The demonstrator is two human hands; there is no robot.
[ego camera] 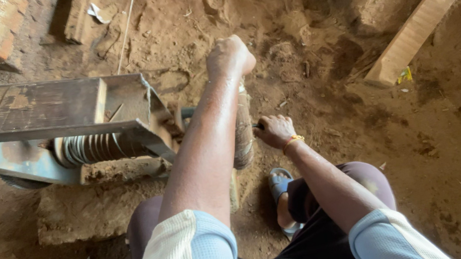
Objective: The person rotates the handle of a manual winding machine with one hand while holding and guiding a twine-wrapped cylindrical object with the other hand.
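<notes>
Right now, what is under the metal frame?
Under the metal frame sits a coiled spring above a stone block on the dirt. The frame covers the spring's upper part and whatever lies behind it.

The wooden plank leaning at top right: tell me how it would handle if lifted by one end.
The wooden plank looks thick and straight, so probably stiff, not floppy. Its length suggests it would feel heavy and swing awkwardly from one end. Flat faces make rolling unlikely; the rough, dusty surface should give decent grip.

I see short sleeves (191, 254) in pale blue with cream panels on both arms, and dark maroon trousers (324, 225). An orange band (293, 140) circles my right wrist, and a blue-grey sandal (279, 182) is on one foot. Both forearms are bare.
</notes>
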